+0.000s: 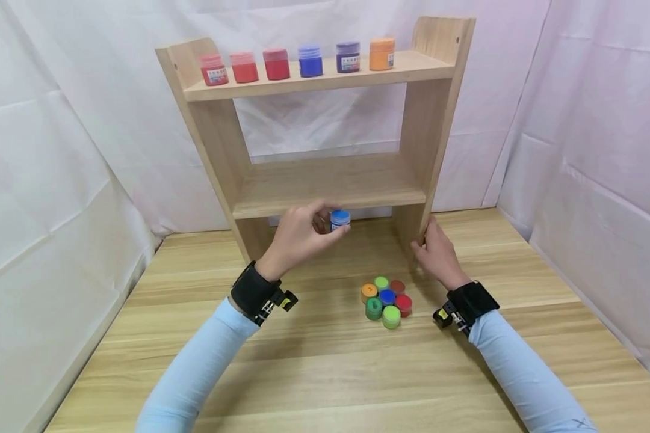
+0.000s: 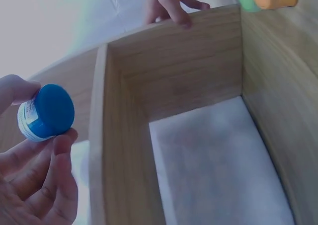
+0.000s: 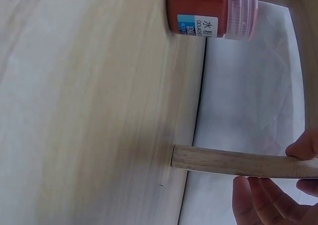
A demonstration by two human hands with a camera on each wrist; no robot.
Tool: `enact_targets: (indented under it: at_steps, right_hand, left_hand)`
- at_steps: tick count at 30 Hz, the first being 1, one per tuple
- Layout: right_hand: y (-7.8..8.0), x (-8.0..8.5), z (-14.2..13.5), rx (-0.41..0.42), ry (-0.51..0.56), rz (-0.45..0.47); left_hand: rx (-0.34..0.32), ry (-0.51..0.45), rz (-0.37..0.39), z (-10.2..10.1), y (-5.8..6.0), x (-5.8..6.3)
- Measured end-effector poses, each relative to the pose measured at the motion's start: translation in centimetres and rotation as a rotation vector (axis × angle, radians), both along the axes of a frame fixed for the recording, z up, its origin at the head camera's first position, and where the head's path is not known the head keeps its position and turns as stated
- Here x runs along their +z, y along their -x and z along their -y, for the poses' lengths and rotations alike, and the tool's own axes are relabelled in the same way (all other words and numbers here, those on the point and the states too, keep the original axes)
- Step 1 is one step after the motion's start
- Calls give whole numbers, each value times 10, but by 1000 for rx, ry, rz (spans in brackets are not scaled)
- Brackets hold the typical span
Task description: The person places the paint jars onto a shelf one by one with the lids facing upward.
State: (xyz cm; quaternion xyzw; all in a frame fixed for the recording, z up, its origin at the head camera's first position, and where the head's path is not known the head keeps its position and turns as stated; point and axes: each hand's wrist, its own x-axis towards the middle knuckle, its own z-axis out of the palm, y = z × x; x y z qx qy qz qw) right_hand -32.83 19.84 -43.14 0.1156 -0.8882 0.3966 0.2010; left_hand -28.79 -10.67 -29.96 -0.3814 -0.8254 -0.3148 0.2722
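Between thumb and fingers, my left hand pinches a small paint jar with a blue lid, held in front of the middle board of a wooden shelf. In the left wrist view the blue jar is tilted, its lid toward the camera and a label on its side. My right hand grips the shelf's right side panel low down, near the tabletop. From the right wrist view, the thumb lies on one face of that panel and the fingers on the other.
Along the top board stand several paint jars: reds, a blue jar, a purple jar and an orange jar. A cluster of jars, including a dark green jar, stands on the wooden table. White cloth hangs around.
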Motion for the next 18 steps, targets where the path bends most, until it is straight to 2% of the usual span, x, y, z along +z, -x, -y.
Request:
enact_targets:
  at_steps: [3, 10, 18]
  right_hand:
    - [0, 0, 0, -3, 2, 3]
    - [-1, -1, 1, -9, -14, -8]
    - [-1, 0, 0, -12, -11, -13]
  left_hand:
    - [-12, -1, -2, -8, 1, 8]
    - [-52, 9, 49, -24, 4, 26]
    - [-32, 29, 19, -43, 10, 59]
